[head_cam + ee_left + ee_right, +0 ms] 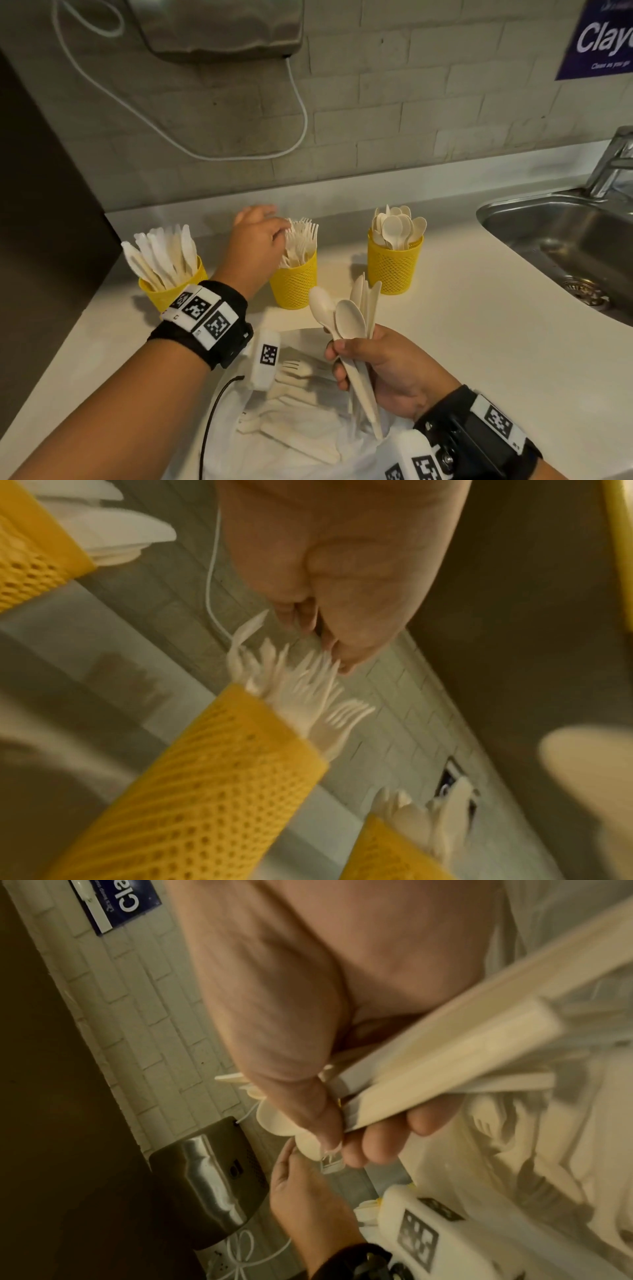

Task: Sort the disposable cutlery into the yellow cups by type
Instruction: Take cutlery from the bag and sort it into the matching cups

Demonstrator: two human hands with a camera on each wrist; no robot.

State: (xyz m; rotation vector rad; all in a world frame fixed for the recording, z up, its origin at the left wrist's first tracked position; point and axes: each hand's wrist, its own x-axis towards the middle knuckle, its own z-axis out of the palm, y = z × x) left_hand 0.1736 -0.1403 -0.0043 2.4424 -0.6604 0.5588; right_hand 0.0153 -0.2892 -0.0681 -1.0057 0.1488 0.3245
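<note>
Three yellow cups (394,267) on worktop (479,325): knives, forks (301,240), spoons. Left hand (257,233) relaxed at fork tines; right hand (387,366) grasping mixed cutlery bundle (349,322). Wall sign (596,37) partly legible: "Clay".

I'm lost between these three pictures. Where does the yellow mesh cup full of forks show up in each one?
Head: yellow mesh cup of forks, middle of three, by the left hand.
Left wrist: lower centre, tilted, forks under the fingers.
Right wrist: not clearly visible.
Shared landmark: white cable on the brick wall.
</note>
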